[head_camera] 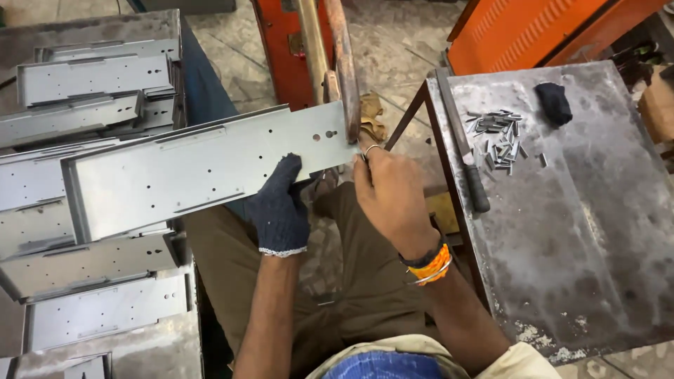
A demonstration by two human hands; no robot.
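the left hand (pixel 279 210), in a dark knit glove, has its grip closed on the lower edge of a long grey sheet-metal channel (pixel 203 168), fingers up over the flat face. the channel lies tilted across the person's lap, its right end reaching the rusty upright lever (pixel 345 67) of a red machine (pixel 281 49). the bare right hand (pixel 392 196) (a ring on one finger, orange and dark bands at the wrist) sits at that right end just below the lever — its fingertips look pinched together at the channel's edge, but whether they hold something small i cannot tell.

to the left, a stack of like channels (pixel 84 105) lies piled, punched with small holes. to the right stands a scuffed steel worktop (pixel 576 245) — on it a loose heap of small metal pieces (pixel 498 137), a dark glove (pixel 553 102), and a long tool with a black handle (pixel 467 154) along its left rim. no bin or tray holds the pieces; they lie bare on the steel.
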